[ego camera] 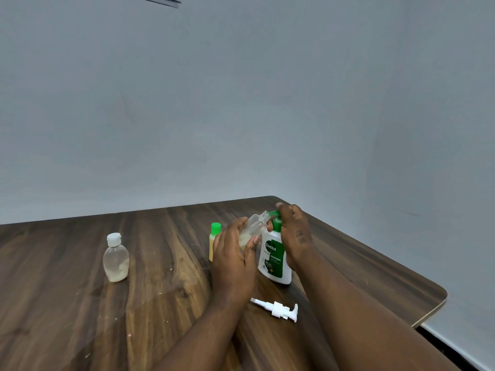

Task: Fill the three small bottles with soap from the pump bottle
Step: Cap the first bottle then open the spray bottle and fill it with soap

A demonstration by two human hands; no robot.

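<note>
The left hand grips the open small bottle in the air above the desk. Its fingers curl round the far side of the lower body and the thumb presses the near side. This bottle has no cap and is tilted, its long axis running from lower left to upper right. The threaded mouth points up and to the right, just beside the green pump head. A little pale soap sits in its bottom.

The right hand is wrapped over the green pump head of the pump bottle, fingers curled down around it. The spout itself is mostly hidden by them. The pump bottle stands upright on the desk, label facing the camera, between the 2 wrists.

There are 3 small bottles. 1 is the open small bottle in the left hand. The white-capped bottle stands upright well apart to the left, with soap in its lower part. The yellowish green-capped bottle stands upright just behind the left hand and is partly hidden by it. There is 1 pump bottle.

1 loose white pump lies flat on the desk near the pump bottle's base, its tube pointing left. A plain wall rises behind the desk.
</note>
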